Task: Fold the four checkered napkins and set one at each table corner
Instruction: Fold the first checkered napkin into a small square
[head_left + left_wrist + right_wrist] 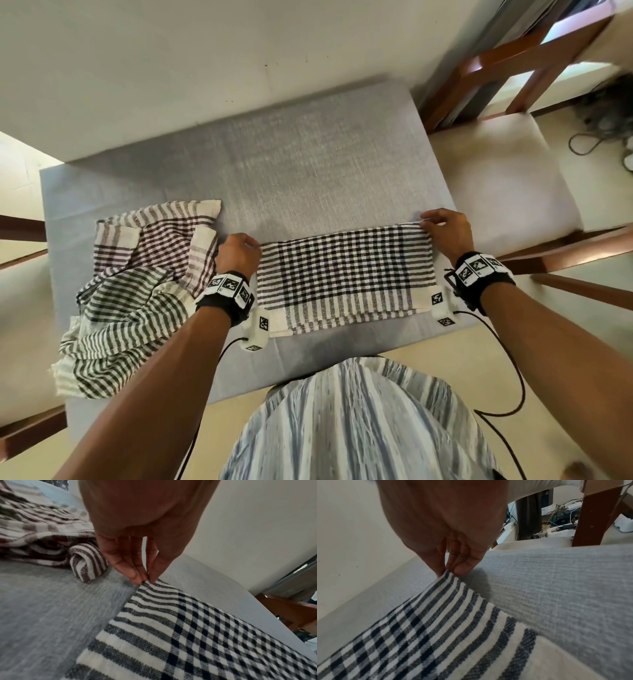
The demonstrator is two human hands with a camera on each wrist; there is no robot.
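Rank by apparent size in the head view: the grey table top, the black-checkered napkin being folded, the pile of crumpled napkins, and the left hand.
1. Grey table top
2 and 3. Black-checkered napkin and pile of crumpled napkins: they cover similar areas, so I cannot rank them.
4. Left hand, clearly smallest.

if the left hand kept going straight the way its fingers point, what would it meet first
Likely the bare grey table just beyond the black checkered napkin corner that the left hand pinches; farther on, the wall, though depth is unclear.
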